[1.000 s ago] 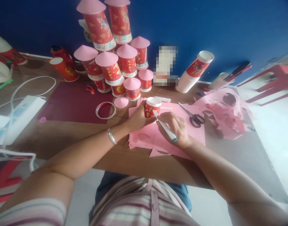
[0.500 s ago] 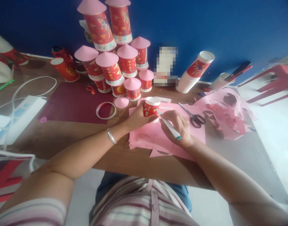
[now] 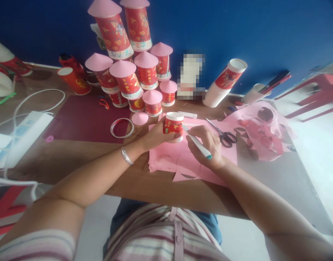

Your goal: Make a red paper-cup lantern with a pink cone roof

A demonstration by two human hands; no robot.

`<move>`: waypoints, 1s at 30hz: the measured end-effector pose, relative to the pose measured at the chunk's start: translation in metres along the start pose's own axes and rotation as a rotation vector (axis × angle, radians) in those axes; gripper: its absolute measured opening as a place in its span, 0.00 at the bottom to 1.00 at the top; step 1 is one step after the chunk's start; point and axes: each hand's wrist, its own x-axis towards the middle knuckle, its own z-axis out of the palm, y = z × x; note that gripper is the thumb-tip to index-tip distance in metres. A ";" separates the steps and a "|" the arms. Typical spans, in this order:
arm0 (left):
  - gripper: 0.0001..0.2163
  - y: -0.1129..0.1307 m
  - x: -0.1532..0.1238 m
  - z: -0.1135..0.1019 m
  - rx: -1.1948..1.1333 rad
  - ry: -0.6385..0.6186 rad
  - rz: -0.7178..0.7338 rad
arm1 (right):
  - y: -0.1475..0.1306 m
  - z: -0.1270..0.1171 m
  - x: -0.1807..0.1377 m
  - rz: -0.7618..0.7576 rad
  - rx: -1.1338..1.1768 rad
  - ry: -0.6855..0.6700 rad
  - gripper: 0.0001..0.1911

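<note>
My left hand (image 3: 154,137) is closed around the side of a small red paper cup (image 3: 173,127) with gold patterns and a white rim. A decorated white band shows at the cup's lower end. In my right hand (image 3: 208,145) is a white marker pen (image 3: 198,143) with a teal end, held like a pencil. Its tip points at the cup's right side; whether it touches cannot be made out. Under both hands lie pink paper sheets (image 3: 166,159) with curved lines drawn on them. Black-handled scissors (image 3: 226,138) rest on the sheets, just right of my right hand.
Red paper cups with pink cone tops (image 3: 123,78) stand stacked at the back. A tape roll (image 3: 122,128) and a pink cone (image 3: 140,118) lie left of the sheets. Pink scraps (image 3: 264,136), a cup stack (image 3: 223,85) and a pen cup (image 3: 254,94) are right; a power strip (image 3: 25,134) is left.
The cup has shifted slightly left and turned a little in my left hand. The marker's tip has drawn back a bit to the right of the cup.
</note>
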 end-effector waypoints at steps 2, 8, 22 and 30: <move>0.24 0.002 0.000 0.000 -0.003 -0.017 0.004 | 0.000 0.000 0.000 -0.006 0.001 0.010 0.09; 0.20 0.006 -0.001 0.000 -0.052 -0.054 0.002 | 0.001 0.000 0.000 0.003 0.014 0.009 0.10; 0.23 0.004 -0.001 -0.001 -0.101 -0.060 0.028 | -0.002 0.000 -0.002 0.012 0.039 -0.017 0.09; 0.26 0.001 -0.001 -0.004 -0.115 -0.043 -0.023 | -0.004 0.000 -0.004 0.003 0.062 -0.043 0.09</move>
